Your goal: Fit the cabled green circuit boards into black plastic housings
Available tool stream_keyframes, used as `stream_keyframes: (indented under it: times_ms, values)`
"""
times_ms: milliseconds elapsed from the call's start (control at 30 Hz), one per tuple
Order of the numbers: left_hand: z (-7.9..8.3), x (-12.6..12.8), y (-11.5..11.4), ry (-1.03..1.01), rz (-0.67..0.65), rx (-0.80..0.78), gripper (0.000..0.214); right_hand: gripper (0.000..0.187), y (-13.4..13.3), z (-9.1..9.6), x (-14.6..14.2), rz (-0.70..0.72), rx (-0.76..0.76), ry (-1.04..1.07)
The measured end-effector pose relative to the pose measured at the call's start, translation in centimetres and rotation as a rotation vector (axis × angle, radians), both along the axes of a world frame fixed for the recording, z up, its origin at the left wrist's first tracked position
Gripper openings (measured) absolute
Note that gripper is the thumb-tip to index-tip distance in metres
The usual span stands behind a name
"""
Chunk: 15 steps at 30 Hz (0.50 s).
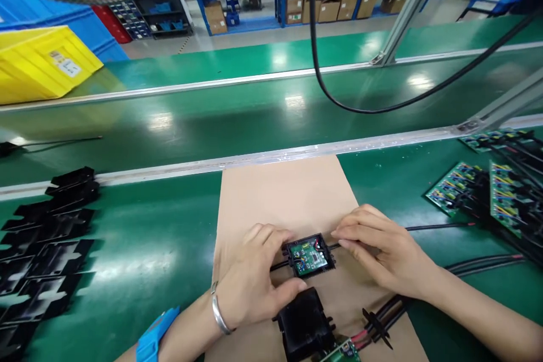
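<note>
A small black plastic case lies open-topped on the cardboard, a green circuit board inside it. My left hand grips the case at its left, fingers at the upper left corner and thumb by the lower edge. A black cable comes out on that side under the hand. With thumb and fingertips, my right hand pinches the thin black cable at the case's right end. Just below my left thumb sits another black case, beside a partly visible green board with red and black leads.
Several black case parts lie in rows at left. Circuit boards with black cables are piled at right. A cardboard sheet covers the green bench. Behind it run a metal rail, a hanging black cable and a yellow bin.
</note>
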<state>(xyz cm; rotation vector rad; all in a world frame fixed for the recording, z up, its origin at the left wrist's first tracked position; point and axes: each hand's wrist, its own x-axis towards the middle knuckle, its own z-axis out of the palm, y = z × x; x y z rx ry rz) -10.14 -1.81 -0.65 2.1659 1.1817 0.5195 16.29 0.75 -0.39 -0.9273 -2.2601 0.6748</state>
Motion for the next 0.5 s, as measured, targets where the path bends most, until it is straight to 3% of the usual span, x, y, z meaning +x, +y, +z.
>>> stream_keyframes:
  times_ms: [133, 200, 300, 500]
  values:
    - [0.0, 0.3, -0.3, -0.009, 0.014, -0.025, 0.050, 0.005, 0.7, 1.1, -2.5, -0.121, -0.259, -0.256]
    - [0.1, 0.3, -0.3, -0.004, 0.010, -0.042, 0.049, 0.008, 1.4, 1.4, -3.9, -0.127, -0.358, -0.435]
    - [0.2, 0.4, -0.3, 0.013, 0.003, -0.049, 0.049, 0.012, 2.5, 1.3, -5.2, -0.099, -0.402, -0.559]
    - [0.2, 0.3, -0.2, 0.012, -0.005, -0.044, 0.050, 0.015, 3.4, 2.1, -5.4, -0.065, -0.390, -0.590]
